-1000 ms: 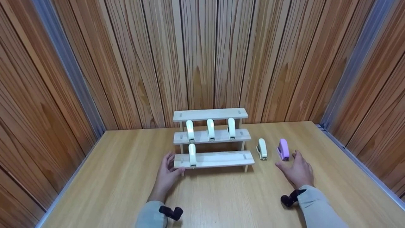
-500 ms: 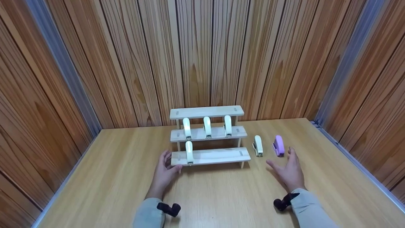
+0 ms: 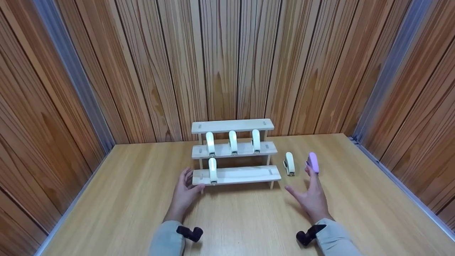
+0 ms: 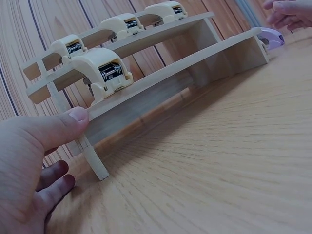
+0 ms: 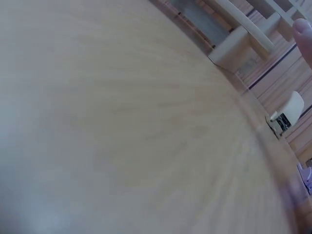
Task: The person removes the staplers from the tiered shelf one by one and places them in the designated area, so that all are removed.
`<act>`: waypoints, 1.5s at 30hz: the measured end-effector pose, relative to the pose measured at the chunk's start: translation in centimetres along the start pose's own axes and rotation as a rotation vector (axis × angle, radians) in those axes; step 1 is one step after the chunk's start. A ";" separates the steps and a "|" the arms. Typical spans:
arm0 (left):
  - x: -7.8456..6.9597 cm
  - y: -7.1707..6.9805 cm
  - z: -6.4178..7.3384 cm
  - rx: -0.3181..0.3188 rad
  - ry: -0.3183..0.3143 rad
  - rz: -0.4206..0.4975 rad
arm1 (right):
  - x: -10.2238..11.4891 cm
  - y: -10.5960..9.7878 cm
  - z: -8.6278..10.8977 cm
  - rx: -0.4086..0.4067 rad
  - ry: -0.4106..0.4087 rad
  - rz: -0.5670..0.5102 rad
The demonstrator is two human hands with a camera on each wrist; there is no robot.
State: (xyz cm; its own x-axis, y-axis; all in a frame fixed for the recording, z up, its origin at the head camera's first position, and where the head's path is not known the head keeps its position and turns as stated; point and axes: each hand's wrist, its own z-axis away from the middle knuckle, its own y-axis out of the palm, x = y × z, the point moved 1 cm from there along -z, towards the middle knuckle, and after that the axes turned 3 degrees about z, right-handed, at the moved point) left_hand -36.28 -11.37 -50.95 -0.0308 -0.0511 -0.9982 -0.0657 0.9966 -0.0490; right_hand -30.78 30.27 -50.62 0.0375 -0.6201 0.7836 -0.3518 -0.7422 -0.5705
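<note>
A three-tier wooden rack [image 3: 245,174] stands on the table. My left hand [image 3: 185,197] holds the left end of its lowest shelf, with the thumb [image 4: 73,122] on the front corner and the other fingers around the side. Several cream staplers stand on the rack: a row on the middle shelf, including one stapler [image 3: 233,142] at its centre, and one stapler [image 3: 212,170] at the lowest shelf's left. Right of the rack a cream stapler [image 3: 290,164] and a purple stapler [image 3: 312,161] stand on the table. My right hand [image 3: 313,201], thumb and fingers spread, holds nothing in front of them.
The rack's top shelf [image 3: 233,126] stands near the back wood-panel wall [image 3: 224,64]. Panelled side walls flank the wooden table [image 3: 142,199]. A metal rail [image 3: 401,185] runs along the table's right edge.
My right hand has moved left, its fingertips now overlapping the purple stapler in the head view. The left hand keeps its hold on the rack. The head view has shifted slightly.
</note>
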 end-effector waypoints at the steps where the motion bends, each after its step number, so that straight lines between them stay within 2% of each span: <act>1: 0.0 -0.1 0.0 0.000 -0.002 -0.001 | 0.2 0.3 0.1 0.001 -0.006 -0.002; 14: -0.1 0.0 -0.1 0.001 0.010 0.014 | 4.1 5.1 1.3 -0.014 -0.050 -0.136; 28: 0.1 -0.2 0.0 0.010 -0.008 0.021 | 7.2 8.9 2.8 -0.098 -0.132 -0.111; 35: -0.1 0.0 -0.1 0.028 -0.009 0.029 | 8.6 10.6 3.2 -0.087 -0.180 -0.110; 40: -0.2 0.0 0.0 0.035 0.017 0.028 | 9.8 12.1 3.6 -0.070 -0.204 -0.115; 45: 0.0 -0.1 -0.1 0.022 0.003 0.011 | 10.9 13.8 4.0 -0.077 -0.287 -0.095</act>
State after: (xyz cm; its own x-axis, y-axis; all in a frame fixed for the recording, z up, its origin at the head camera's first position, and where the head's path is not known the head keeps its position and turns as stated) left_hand -36.42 -11.50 -50.96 -0.0341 -0.0399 -0.9986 -0.0437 0.9983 -0.0384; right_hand -31.46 12.28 -50.94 0.3321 -0.6037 0.7247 -0.4032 -0.7854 -0.4696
